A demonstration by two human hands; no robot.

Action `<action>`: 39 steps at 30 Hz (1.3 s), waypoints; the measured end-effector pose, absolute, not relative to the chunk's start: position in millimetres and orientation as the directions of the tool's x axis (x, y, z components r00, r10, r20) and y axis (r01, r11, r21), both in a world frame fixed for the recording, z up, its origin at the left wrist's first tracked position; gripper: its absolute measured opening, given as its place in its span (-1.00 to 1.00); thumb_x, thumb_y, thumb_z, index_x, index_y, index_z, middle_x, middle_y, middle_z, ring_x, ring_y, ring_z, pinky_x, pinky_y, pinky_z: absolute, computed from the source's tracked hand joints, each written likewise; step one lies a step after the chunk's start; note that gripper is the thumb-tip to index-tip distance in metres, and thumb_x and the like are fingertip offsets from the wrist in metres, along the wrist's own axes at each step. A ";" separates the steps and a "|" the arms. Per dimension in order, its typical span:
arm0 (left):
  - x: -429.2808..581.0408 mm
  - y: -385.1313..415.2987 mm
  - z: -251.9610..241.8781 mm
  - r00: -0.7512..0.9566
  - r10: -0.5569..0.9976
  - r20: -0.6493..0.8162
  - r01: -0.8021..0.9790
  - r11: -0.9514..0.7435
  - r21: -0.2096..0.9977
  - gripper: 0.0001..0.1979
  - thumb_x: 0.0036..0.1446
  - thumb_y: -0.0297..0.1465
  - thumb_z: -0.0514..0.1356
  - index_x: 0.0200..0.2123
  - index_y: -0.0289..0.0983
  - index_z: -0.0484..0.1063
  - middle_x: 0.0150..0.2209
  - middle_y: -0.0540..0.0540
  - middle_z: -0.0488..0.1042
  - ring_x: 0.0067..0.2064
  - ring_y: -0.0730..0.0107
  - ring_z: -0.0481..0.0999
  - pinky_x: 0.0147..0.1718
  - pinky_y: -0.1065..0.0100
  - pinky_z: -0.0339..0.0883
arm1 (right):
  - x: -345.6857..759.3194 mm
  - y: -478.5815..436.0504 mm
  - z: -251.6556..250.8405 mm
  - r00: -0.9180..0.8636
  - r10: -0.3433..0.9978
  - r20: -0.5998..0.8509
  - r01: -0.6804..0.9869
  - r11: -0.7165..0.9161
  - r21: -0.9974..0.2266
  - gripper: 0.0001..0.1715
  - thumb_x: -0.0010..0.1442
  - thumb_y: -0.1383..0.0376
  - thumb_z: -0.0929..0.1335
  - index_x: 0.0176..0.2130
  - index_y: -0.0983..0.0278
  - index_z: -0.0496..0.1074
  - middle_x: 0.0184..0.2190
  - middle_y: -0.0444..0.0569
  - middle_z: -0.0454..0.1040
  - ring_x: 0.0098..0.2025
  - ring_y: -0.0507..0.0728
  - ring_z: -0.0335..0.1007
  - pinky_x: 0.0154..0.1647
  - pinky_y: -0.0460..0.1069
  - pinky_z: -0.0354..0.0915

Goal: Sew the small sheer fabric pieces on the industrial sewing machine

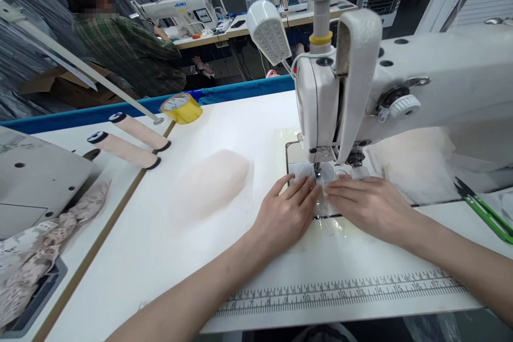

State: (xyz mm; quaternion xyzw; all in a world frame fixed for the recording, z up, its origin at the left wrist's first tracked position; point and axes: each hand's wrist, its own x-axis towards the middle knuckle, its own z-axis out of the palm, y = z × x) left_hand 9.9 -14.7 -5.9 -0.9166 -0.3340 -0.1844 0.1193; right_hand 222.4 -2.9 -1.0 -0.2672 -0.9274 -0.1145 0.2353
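Observation:
My left hand (pixel 286 208) lies palm down on the sewing machine bed, just left of the presser foot (pixel 317 171), with its fingers stretched out. From the right, my right hand (pixel 368 206) rests flat with straight fingers, their tips close to the same foot. Both hands touch the shiny, clear-covered plate around the needle. Whether thin cloth lies under the fingertips I cannot tell. Above them stands the white sewing machine head (pixel 320 101). A sheer pale fabric piece (pixel 218 181) is spread on the table to the left. More pale sheer fabric (pixel 417 163) lies beneath the machine arm.
Green-handled thread snips (pixel 487 214) lie at the right. Two pink thread cones (pixel 128 144) and a yellow tape roll (pixel 182 108) are at the left, near lace trim (pixel 60 240). A printed ruler (pixel 320 296) runs along the front edge. Another person (pixel 128 48) sits beyond.

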 end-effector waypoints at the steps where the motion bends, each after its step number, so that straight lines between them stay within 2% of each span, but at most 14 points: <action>1: 9.0 -15.1 -5.6 0.716 0.560 0.416 0.646 -0.757 -0.094 -0.69 0.25 -0.47 0.05 0.02 -0.39 0.41 0.03 -0.22 0.47 0.09 0.20 0.45 0.09 0.08 0.29 | 222.3 -2.8 -1.2 -0.750 0.435 0.498 0.549 0.830 0.102 -0.75 0.21 0.52 0.27 -0.28 0.34 0.53 -0.20 -0.05 0.59 -0.17 0.10 0.51 -0.22 0.00 0.44; 6: 5.5 -16.6 -4.2 0.708 0.569 0.418 0.635 -0.772 -0.026 -0.70 0.25 -0.49 0.04 0.01 -0.37 0.41 0.01 -0.20 0.49 0.06 0.25 0.47 0.11 0.09 0.27 | 222.8 -3.6 0.3 -0.745 0.436 0.505 0.553 0.827 0.101 -0.75 0.21 0.51 0.27 -0.26 0.34 0.53 -0.18 -0.03 0.58 -0.17 0.11 0.52 -0.20 0.02 0.42; 9: 7.6 -12.7 -1.9 0.635 0.655 0.411 0.666 -0.733 0.138 -0.67 0.25 -0.50 0.02 0.05 -0.32 0.38 -0.01 -0.15 0.51 0.00 0.27 0.48 0.04 0.11 0.31 | 224.7 -2.5 2.6 -0.652 0.544 0.529 0.612 0.789 -0.057 -0.75 0.25 0.44 0.27 -0.24 0.29 0.54 -0.29 -0.09 0.60 -0.37 0.06 0.52 -0.41 -0.04 0.37; 12: 10.4 -5.8 1.7 0.539 0.768 0.345 0.701 -0.636 0.321 -0.67 0.27 -0.47 0.01 0.06 -0.28 0.39 -0.07 -0.15 0.50 -0.09 0.26 0.46 -0.13 0.16 0.39 | 226.4 -0.4 5.2 -0.521 0.707 0.478 0.695 0.677 -0.242 -0.72 0.31 0.28 0.25 -0.21 0.22 0.56 -0.56 -0.18 0.55 -0.63 0.00 0.36 -0.63 -0.08 0.20; 14: 10.3 -2.7 4.1 0.525 0.793 0.310 0.701 -0.609 0.371 -0.69 0.30 -0.42 -0.01 0.01 -0.22 0.44 -0.10 -0.15 0.48 -0.11 0.27 0.45 -0.18 0.18 0.40 | 226.1 -0.2 7.1 -0.528 0.724 0.444 0.683 0.673 -0.283 -0.72 0.32 0.24 0.26 -0.21 0.20 0.56 -0.55 -0.18 0.55 -0.61 -0.01 0.38 -0.62 -0.09 0.20; 16: 8.4 -3.2 5.7 0.562 0.760 0.326 0.695 -0.647 0.313 -0.71 0.31 -0.37 0.00 -0.03 -0.19 0.47 -0.11 -0.15 0.47 -0.11 0.26 0.45 -0.16 0.16 0.39 | 224.5 -2.0 8.9 -0.607 0.652 0.454 0.627 0.745 -0.230 -0.75 0.30 0.29 0.27 -0.25 0.21 0.56 -0.36 -0.15 0.60 -0.44 0.03 0.48 -0.49 -0.07 0.29; 18: 6.1 -7.7 6.3 0.643 0.673 0.367 0.673 -0.724 0.149 -0.73 0.29 -0.37 0.04 -0.03 -0.22 0.47 -0.07 -0.15 0.49 -0.07 0.23 0.44 -0.06 0.10 0.35 | 222.2 -5.5 9.6 -0.675 0.559 0.482 0.584 0.804 -0.114 -0.76 0.26 0.39 0.29 -0.30 0.24 0.56 -0.23 -0.12 0.60 -0.28 0.08 0.51 -0.32 -0.02 0.35; 21: 4.6 -18.1 5.8 0.741 0.555 0.379 0.629 -0.771 -0.101 -0.73 0.26 -0.47 0.07 -0.02 -0.29 0.45 -0.02 -0.14 0.51 0.05 0.22 0.42 0.09 0.09 0.24 | 219.4 -10.7 8.0 -0.708 0.499 0.499 0.578 0.816 0.004 -0.73 0.19 0.51 0.28 -0.34 0.28 0.55 -0.26 -0.10 0.60 -0.22 0.10 0.50 -0.26 0.01 0.36; 23: 5.1 -23.9 4.7 0.756 0.537 0.375 0.627 -0.759 -0.178 -0.72 0.24 -0.52 0.06 -0.02 -0.36 0.44 -0.02 -0.17 0.51 0.07 0.23 0.43 0.13 0.13 0.23 | 218.6 -12.5 6.1 -0.712 0.491 0.501 0.577 0.816 0.021 -0.71 0.17 0.54 0.28 -0.34 0.29 0.54 -0.26 -0.10 0.60 -0.22 0.08 0.50 -0.26 0.01 0.37; 26: 6.1 -27.7 3.0 0.754 0.537 0.378 0.632 -0.749 -0.197 -0.72 0.23 -0.53 0.07 -0.02 -0.42 0.43 -0.02 -0.20 0.51 0.03 0.25 0.47 0.14 0.13 0.24 | 218.4 -13.0 4.6 -0.709 0.487 0.509 0.579 0.815 0.028 -0.71 0.16 0.56 0.28 -0.34 0.29 0.54 -0.25 -0.10 0.60 -0.21 0.07 0.51 -0.23 0.01 0.39; 39: 3.8 -3.7 -5.1 0.696 0.579 0.424 0.677 -0.727 -0.117 -0.71 0.28 -0.49 0.02 0.02 -0.36 0.41 0.00 -0.19 0.50 0.04 0.25 0.49 0.21 -0.05 0.13 | 217.8 1.4 -5.8 -0.692 0.482 0.537 0.619 0.779 0.097 -0.72 0.17 0.56 0.28 -0.30 0.31 0.54 -0.22 -0.06 0.60 -0.23 0.09 0.52 -0.15 0.01 0.40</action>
